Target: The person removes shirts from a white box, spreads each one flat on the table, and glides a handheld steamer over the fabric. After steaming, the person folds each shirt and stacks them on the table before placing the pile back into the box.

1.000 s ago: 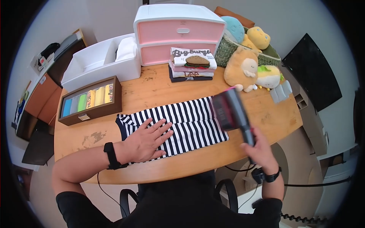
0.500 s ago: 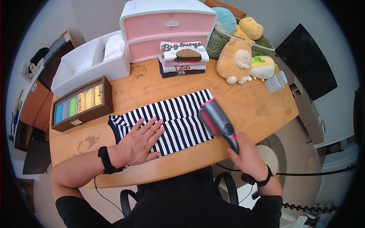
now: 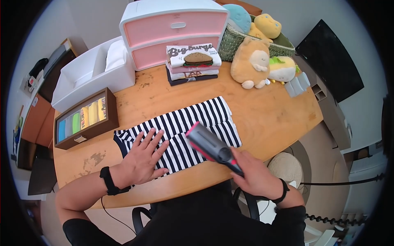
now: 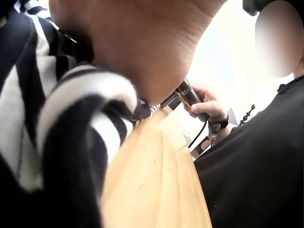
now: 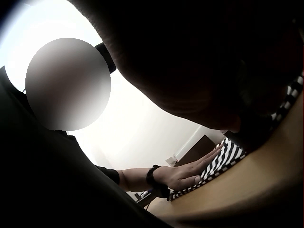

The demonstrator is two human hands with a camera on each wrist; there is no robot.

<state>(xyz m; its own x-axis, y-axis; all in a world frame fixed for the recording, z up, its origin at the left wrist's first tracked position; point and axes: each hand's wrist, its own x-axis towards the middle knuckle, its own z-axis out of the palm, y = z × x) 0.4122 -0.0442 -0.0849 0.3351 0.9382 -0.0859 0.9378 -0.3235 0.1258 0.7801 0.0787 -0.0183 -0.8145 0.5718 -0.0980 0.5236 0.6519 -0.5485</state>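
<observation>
A folded navy-and-white striped garment (image 3: 205, 112) lies flat on the wooden table, its dark collar edge at the left. My left hand (image 3: 141, 162) rests on its left part with the fingers spread and straight; the palm also shows large in the left wrist view. My right hand (image 3: 256, 174) grips the handle of a grey and pink handheld appliance (image 3: 208, 143), whose head is over the middle of the garment. Whether that head touches the cloth cannot be told. In the right wrist view the left hand (image 5: 183, 176) lies on the striped cloth (image 5: 223, 161).
Behind stand a white and pink drawer unit (image 3: 176, 30), a stack of folded shirts (image 3: 193, 61) and a white divided bin (image 3: 90, 76). A brown box (image 3: 88, 119) of rolled cloths is at the left. Plush toys (image 3: 250, 65) and a green basket (image 3: 234, 43) are at the back right.
The right hand has moved the appliance leftward, from the garment's right end to over its middle. The left hand stays pressed on the cloth. The head view has shifted slightly.
</observation>
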